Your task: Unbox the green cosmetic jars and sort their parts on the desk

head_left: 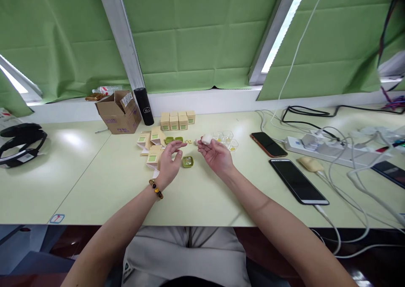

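Note:
My right hand has its thumb and fingers closed on a small white rounded piece; its exact kind is not clear. Palm inward, my left hand hovers with fingers curved and apart from the thumb, nothing visible between them. Between the hands, a small green square container sits on the table. Two more green pieces lie just beyond my left fingertips, with small yellowish bits beside them. Past my right hand is a cluster of clear plastic cups with yellow inside. Small opened cartons are partly hidden by my left hand.
Several small kraft boxes stand at the back, near a black bottle and a cardboard box. On the right are two phones, a white power strip and tangled cables. A black headset lies far left.

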`<state>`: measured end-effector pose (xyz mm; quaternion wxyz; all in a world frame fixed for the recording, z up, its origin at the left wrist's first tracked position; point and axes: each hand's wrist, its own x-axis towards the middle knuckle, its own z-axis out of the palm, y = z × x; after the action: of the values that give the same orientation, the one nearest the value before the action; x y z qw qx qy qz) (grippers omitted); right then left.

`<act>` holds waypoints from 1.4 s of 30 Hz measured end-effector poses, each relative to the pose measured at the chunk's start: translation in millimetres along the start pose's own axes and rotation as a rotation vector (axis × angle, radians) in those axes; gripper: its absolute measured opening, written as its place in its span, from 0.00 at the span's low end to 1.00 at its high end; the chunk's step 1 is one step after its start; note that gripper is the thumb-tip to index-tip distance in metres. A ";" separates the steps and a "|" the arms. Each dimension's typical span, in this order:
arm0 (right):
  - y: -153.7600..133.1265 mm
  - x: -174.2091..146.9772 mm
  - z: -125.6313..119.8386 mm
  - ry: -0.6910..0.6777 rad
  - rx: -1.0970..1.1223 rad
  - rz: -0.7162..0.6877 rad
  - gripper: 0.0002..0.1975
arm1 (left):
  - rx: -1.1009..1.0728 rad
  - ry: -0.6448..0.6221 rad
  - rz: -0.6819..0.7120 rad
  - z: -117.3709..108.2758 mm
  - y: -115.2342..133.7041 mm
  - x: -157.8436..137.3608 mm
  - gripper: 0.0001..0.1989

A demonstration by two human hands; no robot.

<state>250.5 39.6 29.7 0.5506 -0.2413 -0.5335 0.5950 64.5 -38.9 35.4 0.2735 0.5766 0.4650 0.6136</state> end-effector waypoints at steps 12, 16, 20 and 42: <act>7.8 20.1 -43.6 0.148 -1.237 -0.378 0.14 | 0.280 0.078 0.086 -2.7 -1.7 1.6 0.11; 20.5 22.9 -51.2 0.077 -1.514 -0.358 0.16 | 0.332 0.075 0.103 -2.5 -5.6 1.8 0.11; 26.8 24.5 -53.6 0.056 -1.593 -0.380 0.15 | 0.330 0.068 0.097 -1.4 -5.4 0.2 0.11; 19.9 12.2 -35.5 -0.057 -1.654 -0.423 0.23 | 0.371 0.073 0.115 0.6 -0.2 -1.5 0.11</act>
<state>270.2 67.3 4.3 0.2832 -0.4459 -0.8437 -0.0955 65.3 -39.9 34.5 0.1102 0.6201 0.5459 0.5525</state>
